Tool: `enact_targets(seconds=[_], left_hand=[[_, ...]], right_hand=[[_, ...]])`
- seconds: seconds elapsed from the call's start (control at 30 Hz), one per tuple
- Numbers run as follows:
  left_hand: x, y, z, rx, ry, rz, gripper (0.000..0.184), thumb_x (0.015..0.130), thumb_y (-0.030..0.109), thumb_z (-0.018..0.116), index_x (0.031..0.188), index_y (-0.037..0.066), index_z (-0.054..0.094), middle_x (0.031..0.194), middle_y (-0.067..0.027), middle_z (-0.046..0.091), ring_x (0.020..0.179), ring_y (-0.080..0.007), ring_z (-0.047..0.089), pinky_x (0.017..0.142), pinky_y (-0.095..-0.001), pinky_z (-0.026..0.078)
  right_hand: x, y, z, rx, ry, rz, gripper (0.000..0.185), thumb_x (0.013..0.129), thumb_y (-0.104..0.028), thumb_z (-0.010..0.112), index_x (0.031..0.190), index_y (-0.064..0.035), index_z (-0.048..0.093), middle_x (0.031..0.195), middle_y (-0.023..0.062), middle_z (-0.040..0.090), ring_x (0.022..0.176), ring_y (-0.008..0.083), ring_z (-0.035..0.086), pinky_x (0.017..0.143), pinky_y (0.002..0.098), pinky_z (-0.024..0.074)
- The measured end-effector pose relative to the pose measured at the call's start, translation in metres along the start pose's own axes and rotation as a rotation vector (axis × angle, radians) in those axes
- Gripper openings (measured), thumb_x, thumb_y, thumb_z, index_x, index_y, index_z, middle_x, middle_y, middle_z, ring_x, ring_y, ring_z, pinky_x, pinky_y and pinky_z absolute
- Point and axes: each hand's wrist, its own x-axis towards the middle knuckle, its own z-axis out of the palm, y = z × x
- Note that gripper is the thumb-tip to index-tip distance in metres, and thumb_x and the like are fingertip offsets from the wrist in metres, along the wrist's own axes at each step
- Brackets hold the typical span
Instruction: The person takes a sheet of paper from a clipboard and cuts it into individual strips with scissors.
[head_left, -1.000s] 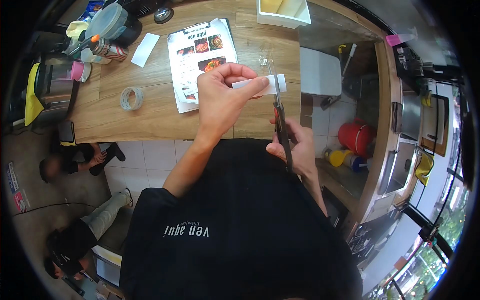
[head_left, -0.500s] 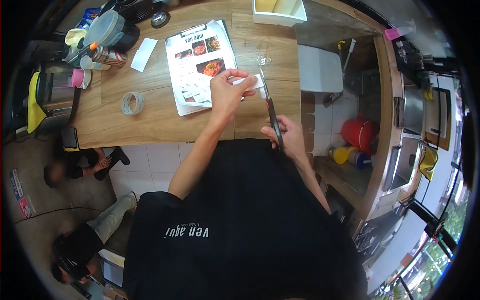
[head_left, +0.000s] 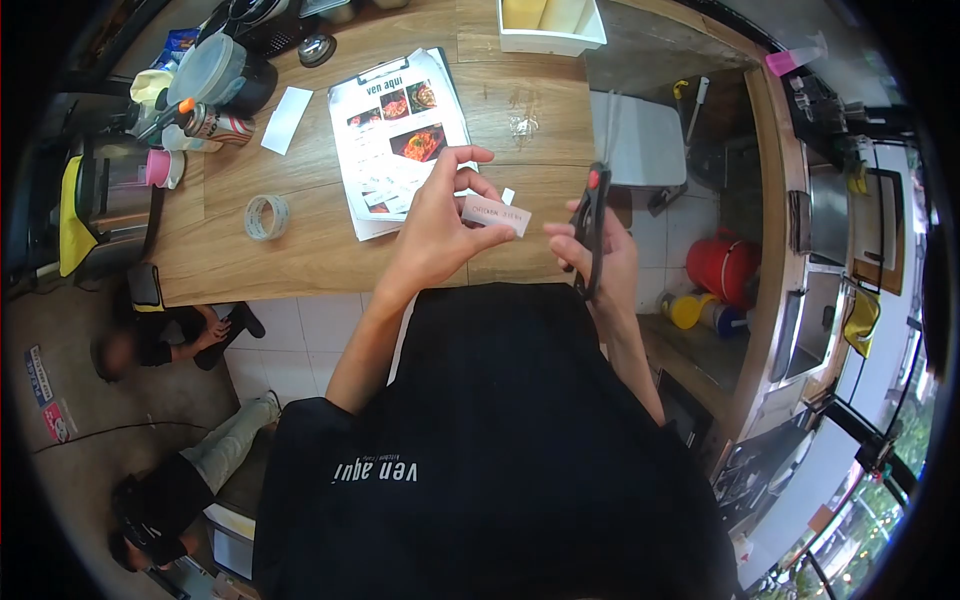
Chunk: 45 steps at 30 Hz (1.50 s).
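Observation:
Between the thumb and fingers of my left hand is a small white paper label with handwriting on it, partly legible as "chicken". A tiny white paper scrap shows just beyond the label; whether it lies on the table or is in the air I cannot tell. My right hand is closed around black-handled scissors, whose blades point away from me past the table's right edge, apart from the label. Beyond my left hand lies a clipboard with a "ven aqui" menu sheet, with paper strips on it.
A roll of clear tape and a blank white paper lie on the wooden table. Clear bits lie near the right edge. A white bin stands at the back. Two people sit at the left.
The scissors have moved right, away from the paper. My left hand has turned the label so its writing faces me, and a small scrap now shows beside it.

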Motion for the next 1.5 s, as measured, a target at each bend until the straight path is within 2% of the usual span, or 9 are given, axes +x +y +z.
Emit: enact_targets(seconds=[0.33, 0.4, 0.53, 0.73, 0.97, 1.2, 1.27, 1.3, 1.5], left_hand=[[-0.007, 0.012, -0.003, 0.044, -0.126, -0.04, 0.077, 0.069, -0.01, 0.079, 0.133, 0.004, 0.04, 0.101, -0.0066, 0.059, 0.082, -0.0142, 0.066, 0.066, -0.0228, 0.053], [-0.008, 0.001, -0.001, -0.364, 0.013, -0.034, 0.056, 0.079, -0.005, 0.074, 0.128, 0.0, 0.046, 0.097, -0.0045, 0.061, 0.083, -0.0126, 0.065, 0.069, -0.0217, 0.052], [-0.011, -0.009, 0.019, -0.407, 0.059, -0.009, 0.017, 0.094, 0.011, 0.066, 0.105, -0.001, 0.064, 0.091, -0.0059, 0.067, 0.081, -0.0114, 0.064, 0.075, -0.0247, 0.052], [-0.003, -0.007, 0.025, -0.612, 0.201, 0.058, 0.012, 0.097, 0.01, 0.059, 0.098, -0.002, 0.063, 0.099, -0.0146, 0.07, 0.091, -0.0168, 0.068, 0.08, -0.0283, 0.054], [0.0, 0.025, 0.009, -0.48, 0.226, 0.104, 0.013, 0.097, 0.009, 0.058, 0.092, -0.003, 0.063, 0.105, -0.0199, 0.07, 0.1, -0.0262, 0.07, 0.085, -0.0325, 0.057], [0.004, 0.036, 0.019, -0.535, 0.225, 0.095, 0.012, 0.096, 0.008, 0.06, 0.09, -0.002, 0.064, 0.098, -0.0182, 0.071, 0.094, -0.0235, 0.072, 0.077, -0.0312, 0.06], [0.005, 0.035, 0.021, -0.482, 0.287, 0.074, 0.015, 0.092, 0.009, 0.068, 0.091, -0.006, 0.068, 0.084, -0.0087, 0.071, 0.074, -0.0086, 0.066, 0.07, -0.0218, 0.054], [0.006, 0.036, 0.022, -0.481, 0.284, 0.074, 0.015, 0.092, 0.009, 0.068, 0.091, -0.006, 0.068, 0.084, -0.0087, 0.071, 0.074, -0.0086, 0.066, 0.07, -0.0218, 0.054], [0.006, 0.044, 0.026, -0.503, 0.302, 0.058, 0.017, 0.09, 0.011, 0.071, 0.09, -0.006, 0.069, 0.081, -0.0069, 0.07, 0.071, -0.0077, 0.065, 0.071, -0.023, 0.057]], right_hand=[[0.01, -0.018, 0.026, -0.164, -0.162, -0.05, 0.049, 0.077, -0.008, 0.082, 0.119, 0.0, 0.057, 0.087, 0.0075, 0.072, 0.079, 0.0094, 0.066, 0.07, 0.023, 0.0515], [0.008, -0.017, 0.03, 0.003, -0.06, -0.056, 0.049, 0.077, -0.004, 0.081, 0.12, -0.001, 0.056, 0.087, 0.007, 0.071, 0.079, 0.0095, 0.066, 0.069, 0.0217, 0.0511], [0.007, -0.012, 0.045, 0.355, 0.084, -0.122, 0.05, 0.078, 0.005, 0.077, 0.122, -0.0028, 0.053, 0.088, 0.0057, 0.068, 0.074, 0.0088, 0.064, 0.063, 0.0176, 0.0482], [-0.001, -0.01, 0.045, 0.187, 0.078, -0.137, 0.05, 0.079, 0.001, 0.078, 0.123, -0.0023, 0.053, 0.089, 0.0048, 0.068, 0.074, 0.0084, 0.063, 0.066, 0.0199, 0.0506], [-0.034, 0.0, 0.025, -0.016, -0.087, -0.04, 0.065, 0.074, 0.002, 0.083, 0.131, 0.0009, 0.051, 0.082, 0.0032, 0.064, 0.076, 0.0094, 0.06, 0.071, 0.0237, 0.05], [-0.043, -0.009, 0.012, -0.036, -0.221, -0.022, 0.087, 0.065, -0.031, 0.093, 0.134, 0.0022, 0.05, 0.091, 0.003, 0.056, 0.081, 0.0115, 0.058, 0.076, 0.0255, 0.0495], [-0.044, -0.009, 0.011, -0.09, -0.247, -0.025, 0.09, 0.065, -0.037, 0.092, 0.134, 0.0023, 0.048, 0.09, 0.0029, 0.056, 0.084, 0.0123, 0.058, 0.077, 0.0264, 0.0476], [-0.044, -0.009, 0.011, -0.145, -0.276, -0.029, 0.094, 0.065, -0.043, 0.091, 0.134, 0.0025, 0.047, 0.089, 0.0028, 0.055, 0.086, 0.0131, 0.057, 0.079, 0.0272, 0.0457], [-0.044, -0.011, 0.01, -0.146, -0.259, -0.07, 0.09, 0.064, -0.032, 0.094, 0.134, 0.0034, 0.05, 0.089, 0.0039, 0.059, 0.081, 0.012, 0.06, 0.076, 0.0269, 0.0504]])
